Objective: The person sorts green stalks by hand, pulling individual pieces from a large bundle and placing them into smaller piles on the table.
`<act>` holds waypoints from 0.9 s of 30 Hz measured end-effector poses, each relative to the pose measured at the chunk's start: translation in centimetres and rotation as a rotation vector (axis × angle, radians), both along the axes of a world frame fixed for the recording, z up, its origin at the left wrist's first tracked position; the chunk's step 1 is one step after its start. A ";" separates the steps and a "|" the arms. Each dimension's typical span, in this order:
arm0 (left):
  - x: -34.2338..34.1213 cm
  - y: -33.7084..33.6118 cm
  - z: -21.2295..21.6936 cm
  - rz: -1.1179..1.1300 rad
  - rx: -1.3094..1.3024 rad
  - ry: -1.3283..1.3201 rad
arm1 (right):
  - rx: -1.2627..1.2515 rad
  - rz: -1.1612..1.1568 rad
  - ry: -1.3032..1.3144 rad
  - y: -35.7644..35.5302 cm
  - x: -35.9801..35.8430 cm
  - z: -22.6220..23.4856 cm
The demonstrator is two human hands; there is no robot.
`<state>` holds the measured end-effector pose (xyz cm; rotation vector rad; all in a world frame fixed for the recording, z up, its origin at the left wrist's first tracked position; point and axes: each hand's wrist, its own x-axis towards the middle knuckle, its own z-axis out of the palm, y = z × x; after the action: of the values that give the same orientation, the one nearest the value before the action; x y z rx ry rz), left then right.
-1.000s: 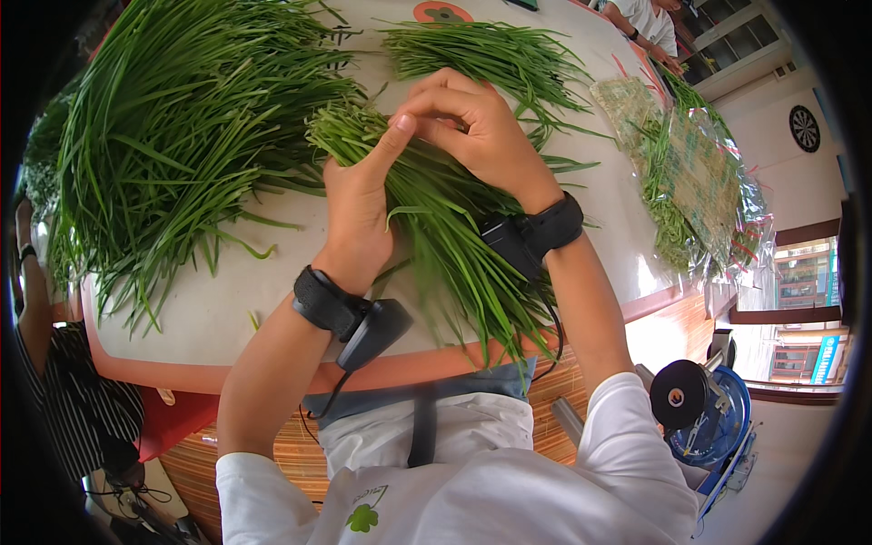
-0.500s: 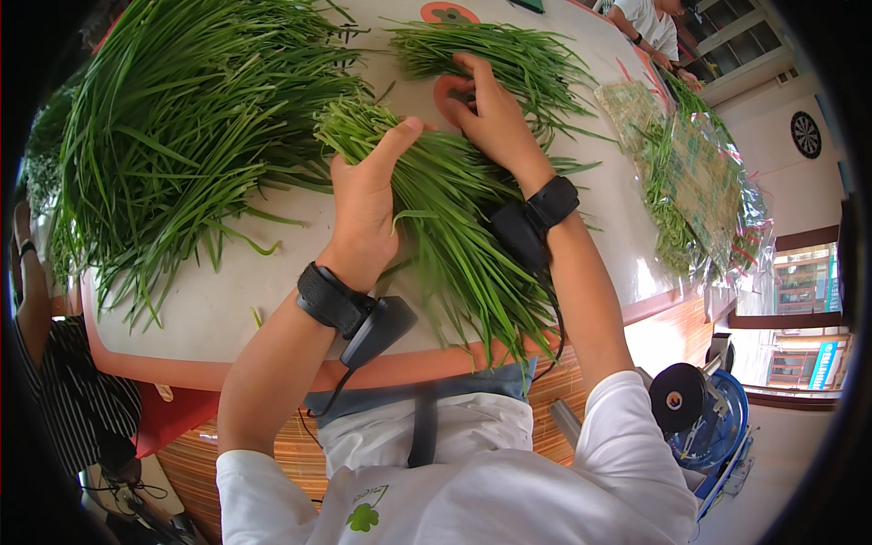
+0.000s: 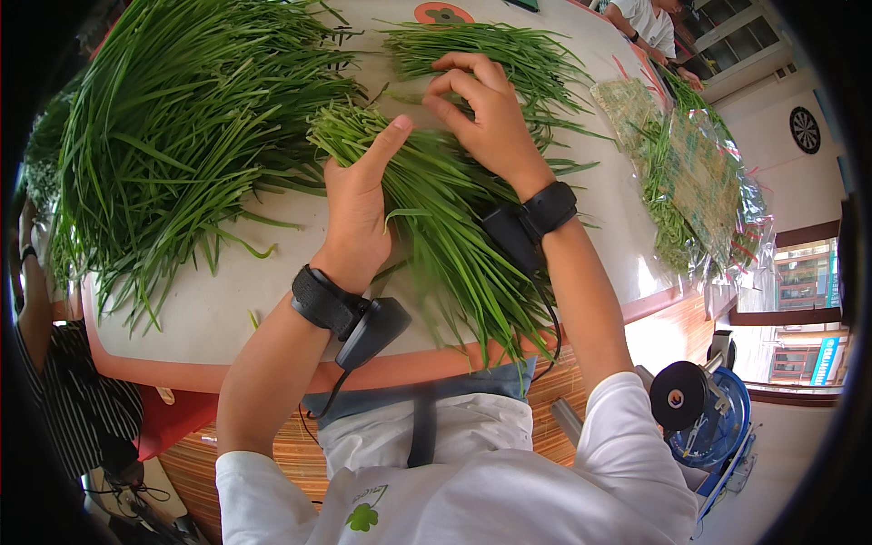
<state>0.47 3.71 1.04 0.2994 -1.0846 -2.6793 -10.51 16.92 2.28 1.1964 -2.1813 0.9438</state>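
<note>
Head view: the left hand (image 3: 354,204) clasps the cut end of the chive bundle (image 3: 436,218) at the table's (image 3: 209,309) near edge — the right hand (image 3: 486,109), fingers curled, pinches at stalks beyond it. Risk — the leaf tips overhang the edge; a slack clasp could let stalks slide off.

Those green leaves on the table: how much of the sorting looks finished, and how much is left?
Done, it seems: filled clear bags lie at the table's right end. In hand: the left hand grips one bunch lying toward the person, while the right hand picks at the small pile beyond it. Left: the big loose heap on the left, far larger than the bunch, so most appears still to come.
</note>
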 end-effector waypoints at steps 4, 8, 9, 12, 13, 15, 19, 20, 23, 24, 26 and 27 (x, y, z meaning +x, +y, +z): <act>0.4 -0.2 0.5 -0.078 0.165 0.016 | -0.045 0.218 -0.383 0.2 2.2 2.4; 0.7 0.2 0.8 -0.098 0.178 0.024 | -0.012 0.319 -0.309 0.7 2.0 2.6; 0.7 0.1 0.8 -0.122 0.201 0.033 | -0.012 0.319 -0.309 0.7 1.9 2.4; 0.9 0.2 1.1 -0.139 0.213 0.053 | 0.016 0.343 -0.251 0.7 1.8 2.3; 0.9 0.3 1.2 -0.134 0.202 0.064 | 0.017 0.359 -0.245 0.6 1.8 2.2; 0.9 0.3 1.1 -0.121 0.187 0.066 | 0.019 0.375 -0.240 0.4 2.1 2.3; 0.6 0.2 0.7 -0.064 0.197 0.025 | -0.003 0.239 -0.487 0.3 2.4 2.3; 0.6 0.2 0.7 -0.066 0.198 0.026 | 0.076 0.216 -0.324 0.4 2.2 2.4; 0.7 0.0 1.0 -0.069 0.207 -0.008 | 0.086 0.317 -0.326 0.5 1.4 1.8; 0.8 -0.1 1.2 -0.085 0.251 -0.036 | 0.082 0.320 -0.324 0.6 1.5 1.6; 1.0 -0.4 1.6 -0.097 0.275 -0.052 | 0.004 0.371 -0.731 0.5 1.9 1.6; 0.9 -0.7 1.1 -0.074 0.182 -0.053 | -0.010 0.380 -0.711 0.8 1.6 1.7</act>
<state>1.35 3.02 2.14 0.3706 -0.8830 -2.8574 -8.89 17.75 3.96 1.4582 -2.4910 1.7556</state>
